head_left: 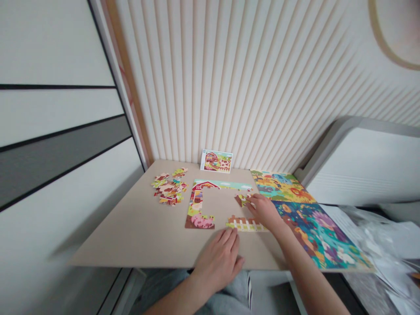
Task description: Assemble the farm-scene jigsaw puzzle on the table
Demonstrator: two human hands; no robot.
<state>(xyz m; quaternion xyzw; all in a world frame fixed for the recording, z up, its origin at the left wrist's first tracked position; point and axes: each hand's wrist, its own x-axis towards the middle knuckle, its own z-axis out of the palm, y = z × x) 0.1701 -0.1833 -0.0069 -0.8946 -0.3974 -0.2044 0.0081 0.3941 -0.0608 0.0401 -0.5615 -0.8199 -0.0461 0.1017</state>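
A farm jigsaw puzzle (197, 203) lies partly joined on the table as a border, with a barn at the top left and a pink pig at the bottom left. Its fence section (246, 224) sits apart at the lower right, across a gap from the pig corner. My right hand (264, 211) pinches a puzzle piece (242, 200) with brown and green on it, inside the border near its right side. Palm down, my left hand (220, 256) rests at the table's front, fingers stretched out just below the fence section, holding nothing.
Loose puzzle pieces (169, 187) are heaped at the left. A picture card (216, 161) of the farm leans against the ribbed wall. Two finished puzzles, a yellow animal one (284, 187) and a dark blue one (323, 234), lie right. Clear plastic (370, 232) is beyond them.
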